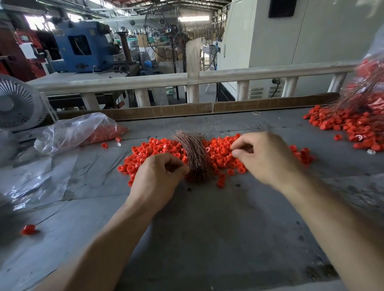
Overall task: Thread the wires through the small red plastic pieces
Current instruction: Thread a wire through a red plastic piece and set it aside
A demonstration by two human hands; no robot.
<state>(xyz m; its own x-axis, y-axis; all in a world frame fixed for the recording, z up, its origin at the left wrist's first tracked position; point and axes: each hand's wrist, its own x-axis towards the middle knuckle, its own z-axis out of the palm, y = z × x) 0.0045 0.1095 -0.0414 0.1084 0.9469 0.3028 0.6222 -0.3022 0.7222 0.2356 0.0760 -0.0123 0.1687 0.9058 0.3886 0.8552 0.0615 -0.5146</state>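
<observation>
A bundle of thin copper-coloured wires (194, 152) lies across a spread of small red plastic pieces (151, 150) in the middle of the grey table (213, 233). My left hand (157, 180) sits at the bundle's near left side, fingers curled, fingertips at the wires; what they pinch is hidden. Over the red pieces to the right of the bundle, my right hand (263, 157) has its thumb and fingertips close together. I cannot see whether it holds a piece.
A pile of red pieces with wires in them (363, 123) lies at the far right under a plastic bag. A bag of red pieces (79, 132) lies at the left, beside a small fan (8, 102). One wired piece (29, 229) lies near left.
</observation>
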